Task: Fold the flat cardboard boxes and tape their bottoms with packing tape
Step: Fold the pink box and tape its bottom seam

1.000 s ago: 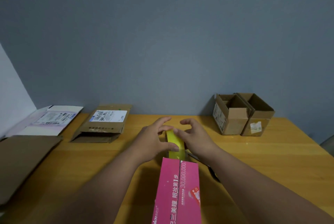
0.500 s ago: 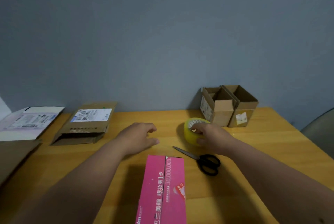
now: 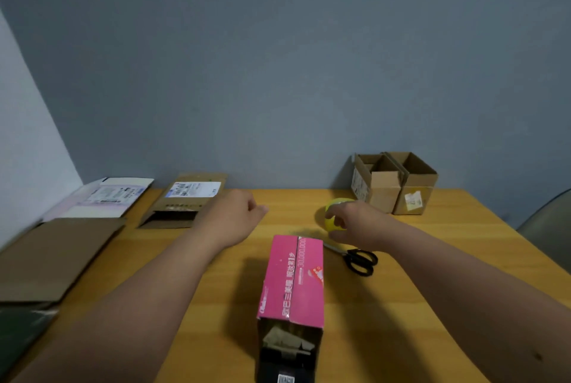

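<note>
The right hand (image 3: 355,223) has a loose grip on the yellow roll of packing tape (image 3: 335,215), fingers curled over its top and near side while the roll sits on the worktop (image 3: 463,259) just in front of the two folded cardboard boxes (image 3: 395,184). The left hand (image 3: 233,218) holds nothing; its fingers hang loosely curled above the wood, near the flattened brown box with the white label (image 3: 185,200).

A second ago both hands were together on the tape roll over the far end of the pink box (image 3: 293,277). Now the hands are apart, the roll is down on the worktop to the right, and the pink box lies on its side with a strip of tape running along its seam. I judge that the taping of this box's bottom is finished, or nearly so, and the roll is being parked.

The black scissors (image 3: 358,259) lie just right of the pink box, beneath the right wrist. Three flat boxes remain along the left edge, so the likely next step is to reach left for one of them.
</note>
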